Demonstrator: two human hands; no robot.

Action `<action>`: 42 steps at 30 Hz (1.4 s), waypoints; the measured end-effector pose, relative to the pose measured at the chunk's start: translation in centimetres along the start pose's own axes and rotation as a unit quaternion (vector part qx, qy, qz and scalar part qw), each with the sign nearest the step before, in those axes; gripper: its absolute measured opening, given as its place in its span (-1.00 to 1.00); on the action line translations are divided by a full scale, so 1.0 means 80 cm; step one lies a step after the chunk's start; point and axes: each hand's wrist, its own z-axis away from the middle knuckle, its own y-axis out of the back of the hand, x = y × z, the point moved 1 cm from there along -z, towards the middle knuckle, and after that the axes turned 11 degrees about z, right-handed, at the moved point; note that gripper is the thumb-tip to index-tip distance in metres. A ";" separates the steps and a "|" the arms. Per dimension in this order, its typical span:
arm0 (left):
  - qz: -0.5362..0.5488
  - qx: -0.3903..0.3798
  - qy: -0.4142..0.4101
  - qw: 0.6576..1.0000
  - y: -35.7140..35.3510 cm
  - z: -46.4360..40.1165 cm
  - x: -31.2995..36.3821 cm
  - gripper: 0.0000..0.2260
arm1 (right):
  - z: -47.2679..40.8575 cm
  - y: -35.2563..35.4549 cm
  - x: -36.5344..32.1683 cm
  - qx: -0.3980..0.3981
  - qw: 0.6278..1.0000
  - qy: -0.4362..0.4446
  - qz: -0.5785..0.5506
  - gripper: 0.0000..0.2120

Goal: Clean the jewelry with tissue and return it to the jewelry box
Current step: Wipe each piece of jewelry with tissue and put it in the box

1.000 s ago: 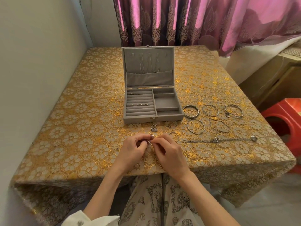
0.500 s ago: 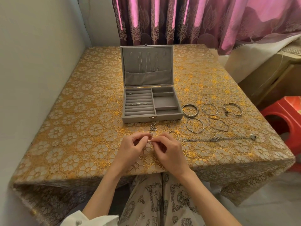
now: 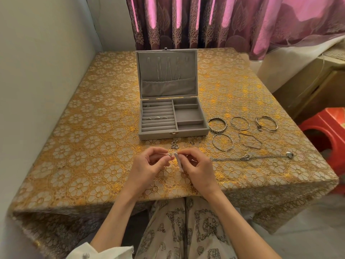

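1. Left hand (image 3: 147, 166) up over the near middle of the table, thumb and fingertips pinched shut on a small silver ring (image 3: 169, 154).
2. Right hand (image 3: 196, 168) right beside it, fingers curled round a folded strip of white tissue (image 3: 178, 161), top end of the tissue pressed up against the ring.
3. Both hands hovering just above the gold floral tablecloth (image 3: 84, 146), not resting on it as far as can be told.
4. Grey jewelry box (image 3: 171, 118) sitting open just beyond the hands, lid standing upright with thin chains hanging inside it.
5. Left half of the box all ring rolls, with a few rings (image 3: 156, 118) tucked in a middle row and one more ring in the top row; right half just plain compartments.
6. Small cluster of little silver pieces (image 3: 174, 145) lying between the box front and the hands, too tiny to make out properly.
7. Bangles (image 3: 217, 124) spread out on the cloth to the right of the box, several loops in two rough rows.
8. Long chain (image 3: 250, 157) stretched out flat to the right of the right hand, with a chunky bit at its far end.
9. Red plastic stool (image 3: 326, 135) off past the table's right edge, purple curtain (image 3: 205, 21) behind.
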 end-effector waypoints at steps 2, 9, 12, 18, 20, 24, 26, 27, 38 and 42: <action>-0.014 -0.013 -0.001 1.000 -0.001 0.000 0.001 -0.72 | 0.000 0.000 -0.001 -0.006 1.000 0.005 0.008 -0.90; -0.082 -0.026 -0.030 0.996 0.000 0.000 -0.001 -0.72 | 0.001 -0.002 -0.002 -0.029 0.999 0.013 0.031 -0.86; -0.034 -0.005 -0.020 0.999 0.000 -0.002 0.001 -0.77 | 0.000 -0.001 -0.003 -0.040 0.999 0.004 0.024 -0.89; -0.017 0.047 -0.042 0.998 0.005 -0.021 0.012 -0.93 | -0.021 0.018 -0.005 -0.048 0.991 -0.078 -0.095 -0.92; -0.033 0.063 -0.062 0.996 0.011 -0.041 0.023 -0.96 | -0.039 0.027 -0.007 -0.042 0.989 -0.078 -0.119 -0.93; -0.094 0.088 -0.091 0.988 0.025 -0.099 0.052 -0.92 | -0.091 0.040 -0.011 -0.027 0.995 -0.046 -0.088 -0.92; -0.140 0.106 -0.116 0.978 0.032 -0.131 0.061 -0.91 | -0.119 0.041 -0.008 -0.024 0.999 -0.023 -0.040 -0.93; -0.173 0.112 -0.130 0.970 0.035 -0.147 0.064 -0.91 | -0.132 0.040 -0.006 -0.020 1.000 -0.012 -0.016 -0.93; -0.537 0.122 -0.232 0.802 0.038 -0.235 0.026 -0.87 | -0.196 0.024 0.034 0.042 0.990 0.071 0.113 -0.95; -0.581 0.119 -0.226 0.773 0.042 -0.243 0.016 -0.91 | -0.195 0.024 0.037 0.038 0.993 0.062 0.096 -0.94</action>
